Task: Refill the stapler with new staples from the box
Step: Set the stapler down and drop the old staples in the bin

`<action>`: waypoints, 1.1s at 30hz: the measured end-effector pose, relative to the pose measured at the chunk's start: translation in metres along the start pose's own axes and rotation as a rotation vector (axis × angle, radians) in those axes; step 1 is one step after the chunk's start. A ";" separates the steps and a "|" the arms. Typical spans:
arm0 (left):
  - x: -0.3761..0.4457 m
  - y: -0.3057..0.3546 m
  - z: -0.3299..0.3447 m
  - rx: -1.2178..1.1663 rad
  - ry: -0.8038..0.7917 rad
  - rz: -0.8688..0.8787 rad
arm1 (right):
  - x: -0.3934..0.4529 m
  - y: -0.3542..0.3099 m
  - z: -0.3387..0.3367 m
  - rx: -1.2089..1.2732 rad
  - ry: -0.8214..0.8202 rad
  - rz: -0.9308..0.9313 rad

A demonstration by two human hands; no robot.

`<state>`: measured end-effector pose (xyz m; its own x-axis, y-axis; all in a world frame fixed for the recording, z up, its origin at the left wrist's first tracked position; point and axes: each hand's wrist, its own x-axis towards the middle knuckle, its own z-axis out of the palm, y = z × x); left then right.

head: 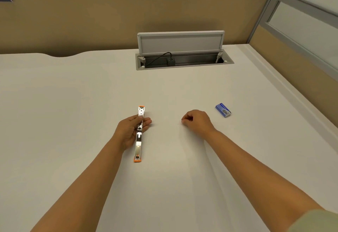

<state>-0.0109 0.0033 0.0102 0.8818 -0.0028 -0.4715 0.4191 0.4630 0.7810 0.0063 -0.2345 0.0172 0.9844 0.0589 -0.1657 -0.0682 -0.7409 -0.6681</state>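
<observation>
The stapler (139,134) lies opened out flat on the desk (73,94), lengthwise away from the person, across the left hand (130,128). The right hand (197,121) rests to its right, apart. The box (223,110) lies further right. The cable hatch (182,56) sits behind them.

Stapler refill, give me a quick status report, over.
Left hand grip on opened stapler. Right hand loosely curled, holding nothing visible. Staple box beside it, apart. Nothing in the way.
</observation>
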 end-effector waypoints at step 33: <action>-0.004 -0.014 0.039 0.970 0.102 0.213 | 0.007 -0.014 -0.009 -0.078 -0.179 0.031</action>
<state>-0.0114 -0.0372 0.0172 0.9553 0.0933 -0.2805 0.2900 -0.4796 0.8282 0.0157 -0.2298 0.0313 0.9370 0.1480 -0.3165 -0.0786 -0.7933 -0.6037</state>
